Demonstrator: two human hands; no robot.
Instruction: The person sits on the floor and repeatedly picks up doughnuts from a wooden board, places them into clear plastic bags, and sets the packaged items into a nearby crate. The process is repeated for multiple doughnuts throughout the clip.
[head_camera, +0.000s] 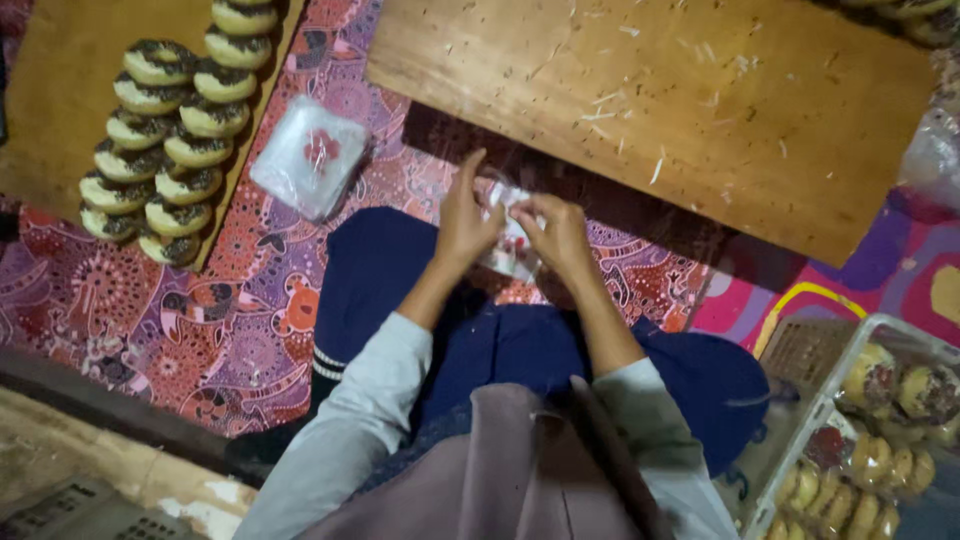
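Note:
My left hand (463, 216) and my right hand (560, 236) are together over my lap, both pinching a small clear plastic bag (508, 245) with a red print on it. The bag is crumpled between the fingers and partly hidden by them. Below the hands are my dark blue trousers and grey sleeves. A stack of the same clear bags (310, 158) lies on the patterned mat to the left of my left hand.
A wooden board (680, 90) lies just beyond the hands. Another board (50, 90) at far left holds two rows of round chocolate-topped pastries (170, 140). A white crate (820, 410) at lower right holds bagged pastries. The patterned mat (240, 300) covers the floor.

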